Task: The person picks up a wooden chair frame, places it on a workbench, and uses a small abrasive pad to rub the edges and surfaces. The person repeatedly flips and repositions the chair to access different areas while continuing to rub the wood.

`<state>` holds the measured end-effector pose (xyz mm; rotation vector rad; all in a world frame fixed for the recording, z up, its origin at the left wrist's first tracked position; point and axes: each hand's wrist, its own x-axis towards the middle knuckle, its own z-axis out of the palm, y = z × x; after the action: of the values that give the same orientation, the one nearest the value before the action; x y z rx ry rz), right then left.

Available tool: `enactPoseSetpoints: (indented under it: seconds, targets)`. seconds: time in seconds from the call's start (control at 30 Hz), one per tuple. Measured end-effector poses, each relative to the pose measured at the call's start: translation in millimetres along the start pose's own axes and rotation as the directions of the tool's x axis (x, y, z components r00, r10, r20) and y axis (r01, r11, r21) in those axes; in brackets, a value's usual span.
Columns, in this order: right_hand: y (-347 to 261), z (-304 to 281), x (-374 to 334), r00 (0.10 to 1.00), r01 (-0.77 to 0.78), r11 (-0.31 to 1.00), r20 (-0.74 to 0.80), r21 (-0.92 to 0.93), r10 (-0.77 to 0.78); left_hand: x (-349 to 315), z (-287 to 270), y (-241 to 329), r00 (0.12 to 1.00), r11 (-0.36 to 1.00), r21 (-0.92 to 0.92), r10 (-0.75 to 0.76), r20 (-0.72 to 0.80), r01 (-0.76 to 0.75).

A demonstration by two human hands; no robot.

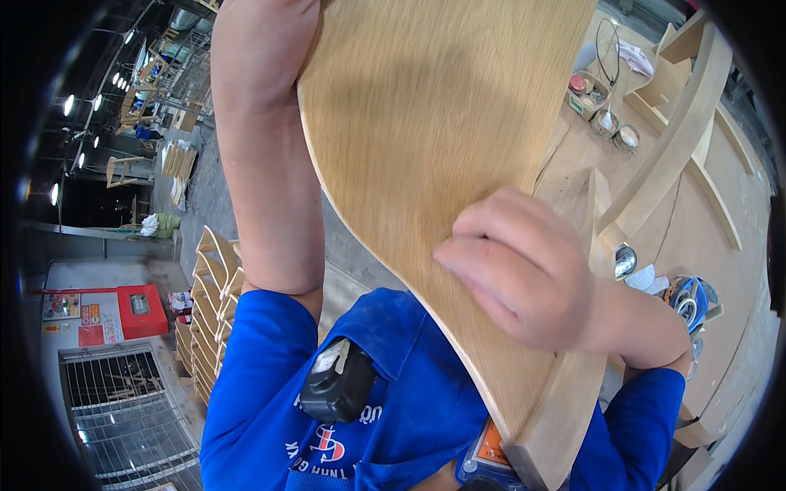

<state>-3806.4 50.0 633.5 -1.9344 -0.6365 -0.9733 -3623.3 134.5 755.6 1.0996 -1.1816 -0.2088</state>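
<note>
A broad, curved panel of light wood (417, 139) with a wavy edge slants up in front of my chest. My right hand (528, 274) rests on its face, fingers curled and pressed together at the tips. Whatever those fingers may hold is hidden. Along the panel's lower right runs a thicker wooden rail (565, 417). My left arm reaches up beside the panel's left edge. At the top of the picture my left hand (266, 37) is cut off, close against that edge, and its fingers do not show.
On the worktable (655, 229) at right lies a curved wooden frame (679, 123). Small tins (626, 137), a box of bits (585, 94) and a blue-corded bundle (692, 303) are there too. Stacked wooden parts (214, 303) stand at left, near a red wall box (141, 311).
</note>
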Motion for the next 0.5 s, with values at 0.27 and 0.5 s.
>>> enactPoseSetpoints:
  seconds: [0.27,0.5]
  targets:
    - [-3,-4,-2,0.997,-0.065,0.998,0.033,0.011,0.065,-2,-6,12,0.992,0.968,-0.217,-0.121,0.044,0.127]
    - [-4,-4,-3,0.998,-0.049,0.998,0.037,0.031,0.048,-3,-4,0,0.998,0.999,-0.044,0.019,0.064,-0.016]
